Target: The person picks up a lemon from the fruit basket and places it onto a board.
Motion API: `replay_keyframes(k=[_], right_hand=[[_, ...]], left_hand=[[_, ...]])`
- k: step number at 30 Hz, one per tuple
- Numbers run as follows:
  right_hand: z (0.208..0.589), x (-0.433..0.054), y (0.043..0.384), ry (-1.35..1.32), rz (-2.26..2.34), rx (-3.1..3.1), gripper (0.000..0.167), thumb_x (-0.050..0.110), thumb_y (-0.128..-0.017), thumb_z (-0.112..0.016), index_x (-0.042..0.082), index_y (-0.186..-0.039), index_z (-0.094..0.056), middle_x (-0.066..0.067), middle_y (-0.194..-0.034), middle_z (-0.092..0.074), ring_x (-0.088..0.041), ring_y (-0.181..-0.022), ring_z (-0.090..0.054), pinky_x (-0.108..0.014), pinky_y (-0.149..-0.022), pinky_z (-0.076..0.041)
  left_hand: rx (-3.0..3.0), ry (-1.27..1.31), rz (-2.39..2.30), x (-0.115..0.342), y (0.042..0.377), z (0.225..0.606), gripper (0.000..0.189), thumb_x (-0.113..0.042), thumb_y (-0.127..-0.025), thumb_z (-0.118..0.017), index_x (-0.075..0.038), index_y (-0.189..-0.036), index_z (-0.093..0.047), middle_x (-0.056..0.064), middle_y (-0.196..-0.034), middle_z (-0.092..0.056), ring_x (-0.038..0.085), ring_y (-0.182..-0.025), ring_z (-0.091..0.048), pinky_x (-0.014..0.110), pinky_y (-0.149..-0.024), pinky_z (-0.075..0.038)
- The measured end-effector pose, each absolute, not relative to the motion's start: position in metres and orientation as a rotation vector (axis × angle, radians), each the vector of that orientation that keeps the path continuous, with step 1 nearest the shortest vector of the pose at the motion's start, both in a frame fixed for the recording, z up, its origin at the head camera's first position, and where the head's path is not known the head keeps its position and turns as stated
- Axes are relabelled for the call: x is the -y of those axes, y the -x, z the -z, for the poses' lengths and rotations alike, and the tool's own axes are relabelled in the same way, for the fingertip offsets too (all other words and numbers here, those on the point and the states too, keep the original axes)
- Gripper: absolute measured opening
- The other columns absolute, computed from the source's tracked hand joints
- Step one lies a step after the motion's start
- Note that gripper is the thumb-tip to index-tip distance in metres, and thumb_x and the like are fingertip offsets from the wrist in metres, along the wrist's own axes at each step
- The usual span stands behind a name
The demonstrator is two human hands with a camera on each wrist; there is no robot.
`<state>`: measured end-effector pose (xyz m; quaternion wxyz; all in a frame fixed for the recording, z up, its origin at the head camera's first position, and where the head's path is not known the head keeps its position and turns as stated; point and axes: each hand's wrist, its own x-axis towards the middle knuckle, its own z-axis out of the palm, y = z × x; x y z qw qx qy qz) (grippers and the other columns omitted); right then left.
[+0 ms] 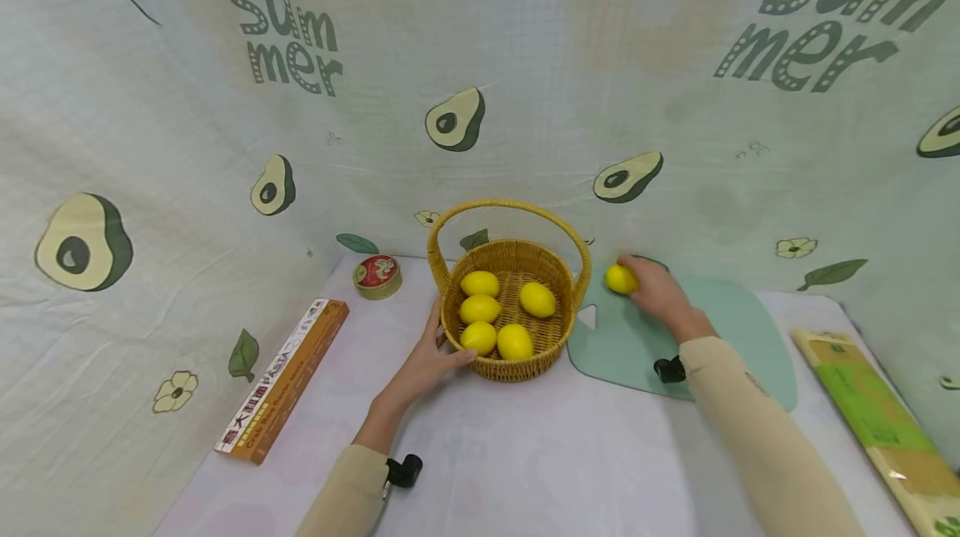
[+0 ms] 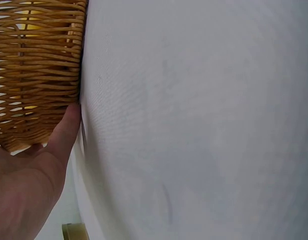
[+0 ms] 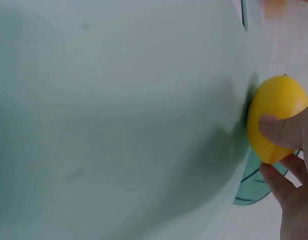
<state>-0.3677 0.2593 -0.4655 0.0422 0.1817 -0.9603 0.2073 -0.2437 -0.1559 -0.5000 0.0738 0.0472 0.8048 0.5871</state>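
Observation:
My left hand (image 1: 422, 368) holds the side of a round wicker basket (image 1: 551, 353), its thumb along the front and its other fingers round the left side. In the left wrist view the thumb presses low on the woven wall (image 2: 36, 70). Several yellow lemons (image 1: 537, 299) lie inside the basket, under its tall arched handle. To the right, my right hand (image 1: 660, 295) pinches another lemon (image 3: 276, 107) between thumb and fingers. This lemon is at the far left part of a pale green board (image 1: 720, 312), close over its surface.
A red-lidded round tin (image 1: 377, 277) stands behind and left of the basket. Nearer on the left lies a long pasta box (image 1: 285, 383). A green and yellow packet (image 1: 885, 429) lies at the right edge. Printed cloth (image 1: 525, 45) hangs behind the table.

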Motion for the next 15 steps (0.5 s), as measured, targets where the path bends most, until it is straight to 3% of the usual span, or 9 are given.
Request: replay_keyframes(k=[9, 15], right_hand=[[0.4706, -0.263, 0.3644, -0.543, -0.661, 2.92, 0.061, -0.014, -0.084, -0.048, -0.005, -0.144, -0.043, -0.03, -0.147, -0.042, -0.049, -0.134, -0.041, -0.064, -0.113, -0.03], [0.4716, -0.2652, 0.3655, -0.526, -0.688, 2.919, 0.064, -0.012, -0.081, -0.053, -0.003, -0.144, -0.045, -0.027, -0.15, -0.041, -0.047, -0.138, -0.038, -0.063, -0.115, -0.029]], left_hand=[[-2.415, -0.138, -1.75, 0.1533, 0.2411, 0.4965, 0.113, -0.038, -0.085, -0.079, -0.041, -0.158, 0.007, -0.004, -0.169, 0.004, 0.043, -0.152, -0.018, 0.063, -0.119, -0.022], [-2.428, -0.109, -1.733, 0.1545, 0.2403, 0.4977, 0.111, -0.043, -0.084, -0.079, -0.051, -0.153, 0.007, -0.002, -0.169, 0.003, 0.042, -0.152, -0.018, 0.062, -0.12, -0.023]])
